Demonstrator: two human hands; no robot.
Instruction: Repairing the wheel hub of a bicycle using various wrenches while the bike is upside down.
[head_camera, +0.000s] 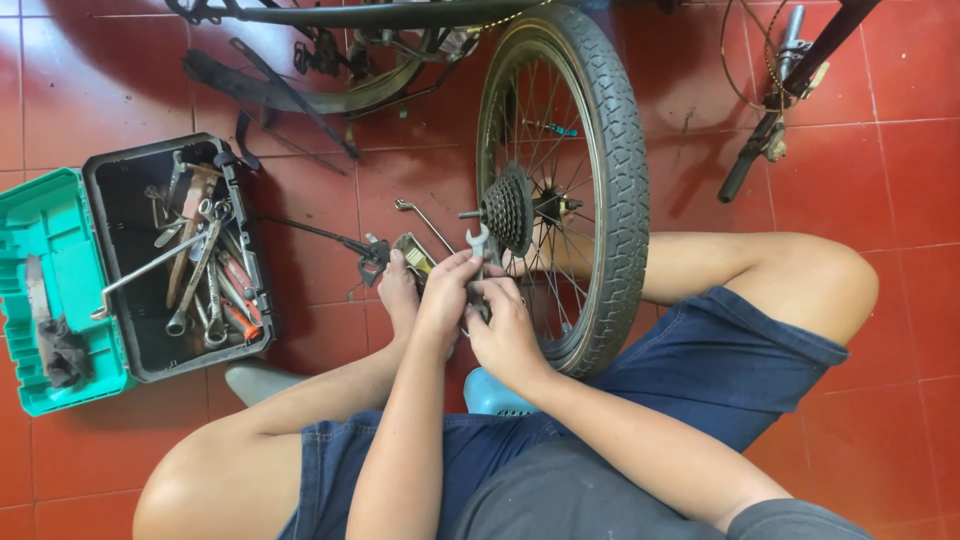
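Left hand (445, 300) and right hand (503, 335) — both closed together around a metal spanner (478, 245), its open jaw end sticking up above the fingers; what else lies inside the clasp cannot be told. The spanner's head stands just beside the sprocket cluster (508, 210) of the bicycle wheel (610, 180), which stands upright on its black tyre, the lower rim resting between the person's bare knees. The hands sit close against the spokes, with little free room on the wheel side; to the left a strip of bare red tiled floor (320, 290) lies open between the hands and the toolbox. Near the left hand's knuckles, on the tiles: a small yellowish tool (412, 252) and a thin bent rod (422, 218). Further left — an open toolbox (110, 205), black tray full of spanners and pliers, green lid (40, 250) folded outward, its near corner close to the left knee. Along the top edge: bicycle frame parts (330, 60); at upper right, a handlebar grip (750, 160), well apart from the hands.
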